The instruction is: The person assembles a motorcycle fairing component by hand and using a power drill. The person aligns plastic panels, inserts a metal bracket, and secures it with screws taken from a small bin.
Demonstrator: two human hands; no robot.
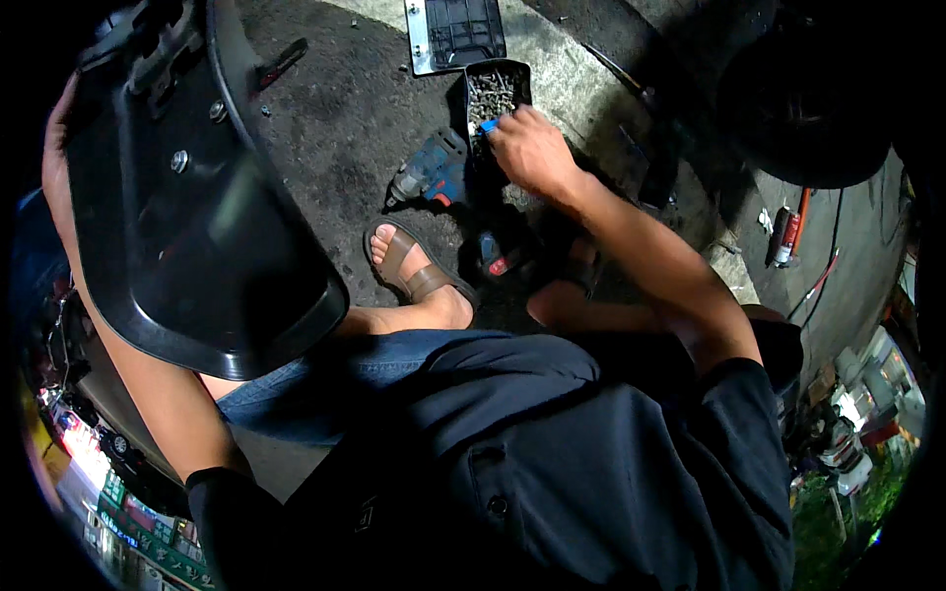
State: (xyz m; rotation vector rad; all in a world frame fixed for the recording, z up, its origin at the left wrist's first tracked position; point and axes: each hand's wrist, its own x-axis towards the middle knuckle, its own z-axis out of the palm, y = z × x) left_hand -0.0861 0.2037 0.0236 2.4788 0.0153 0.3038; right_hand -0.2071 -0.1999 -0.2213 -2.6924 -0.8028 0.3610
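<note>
A large black plastic fender (207, 227) with two bolts in it fills the left side. My left hand (59, 143) grips its outer left edge, with the fingers mostly hidden behind it. My right hand (532, 148) is closed, slightly blurred, at the right side of an open black box (529, 79) full of screws and bolts (493, 91). A small blue piece (488, 126) shows at its fingertips; whether the fingers hold it is unclear. The box's lid (458, 34) lies folded back behind it. Just left of the box rests a blue-and-black cordless driver (429, 172).
Between my sandalled feet sits a dark block with a red patch (496, 256), perhaps a battery. A dark tool (283, 62) lies beyond the fender. Farther right are a round black object (803, 108), a red-and-white canister (784, 236) and cables (823, 281). A thin tool (611, 64) lies behind the box.
</note>
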